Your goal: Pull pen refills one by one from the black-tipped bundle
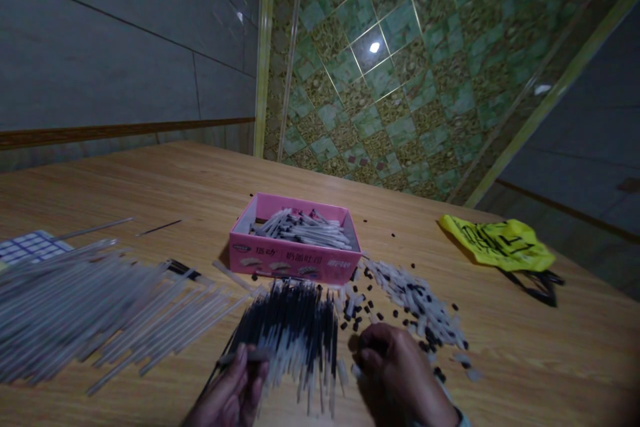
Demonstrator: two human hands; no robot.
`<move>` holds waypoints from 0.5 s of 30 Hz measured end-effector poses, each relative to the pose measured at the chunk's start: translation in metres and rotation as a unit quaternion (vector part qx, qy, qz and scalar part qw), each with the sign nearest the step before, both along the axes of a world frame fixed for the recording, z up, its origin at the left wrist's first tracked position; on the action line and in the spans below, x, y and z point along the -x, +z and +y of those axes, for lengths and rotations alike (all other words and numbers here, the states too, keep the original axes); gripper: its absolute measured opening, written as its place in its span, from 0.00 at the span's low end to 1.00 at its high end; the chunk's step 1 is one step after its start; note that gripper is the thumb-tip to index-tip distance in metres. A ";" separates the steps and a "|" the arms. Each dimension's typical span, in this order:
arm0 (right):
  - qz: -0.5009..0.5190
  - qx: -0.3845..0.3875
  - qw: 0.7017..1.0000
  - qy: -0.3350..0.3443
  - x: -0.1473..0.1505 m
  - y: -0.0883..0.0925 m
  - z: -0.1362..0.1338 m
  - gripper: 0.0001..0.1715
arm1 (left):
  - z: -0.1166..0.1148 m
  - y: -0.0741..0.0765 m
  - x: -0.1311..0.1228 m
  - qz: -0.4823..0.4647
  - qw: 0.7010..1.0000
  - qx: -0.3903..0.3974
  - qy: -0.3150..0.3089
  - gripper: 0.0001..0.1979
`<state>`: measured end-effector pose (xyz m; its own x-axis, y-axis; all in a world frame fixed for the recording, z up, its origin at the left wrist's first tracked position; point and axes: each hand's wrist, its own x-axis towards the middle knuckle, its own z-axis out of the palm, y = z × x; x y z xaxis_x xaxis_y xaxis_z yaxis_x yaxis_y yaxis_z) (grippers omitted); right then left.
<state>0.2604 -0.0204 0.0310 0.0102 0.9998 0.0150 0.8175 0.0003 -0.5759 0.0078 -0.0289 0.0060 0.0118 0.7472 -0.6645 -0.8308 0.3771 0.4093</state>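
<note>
My left hand is closed at the front of the table, thumb and fingers pinching a short greyish tube-like piece, blurred by motion. Just beyond it lies a dense bundle of thin rods, black at the far part and whitish toward me. To the right of the bundle, my right hand rests low over the table with its fingers curled inward. What those fingers hold, if anything, is hidden. Small black and translucent pieces lie scattered beyond and beside the right hand.
A pink open box holding many whitish tubes stands behind the bundle. Long clear tubes spread across the left, near a blue-checked cloth. A yellow bag with black straps lies at the right. Tiled walls border the wooden table.
</note>
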 end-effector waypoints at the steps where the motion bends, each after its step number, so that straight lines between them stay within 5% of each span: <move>1: -0.012 0.007 1.000 0.008 0.002 0.001 -0.002 0.10 | 0.000 -0.001 0.001 -0.004 1.000 0.001 0.007 0.09; 10: -0.174 0.028 0.984 0.040 0.010 -0.007 -0.007 0.05 | 0.000 -0.001 -0.001 0.002 1.000 -0.002 -0.017 0.09; 15: -0.150 0.016 0.988 0.014 0.010 -0.008 -0.004 0.06 | -0.002 0.001 -0.002 0.018 1.000 -0.013 -0.022 0.10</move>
<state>0.2499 -0.0248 0.0229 -0.0184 0.9996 -0.0191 0.9516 0.0116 -0.3072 0.0101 -0.0306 0.0074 0.0210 0.7630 -0.6461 -0.7981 0.4021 0.4488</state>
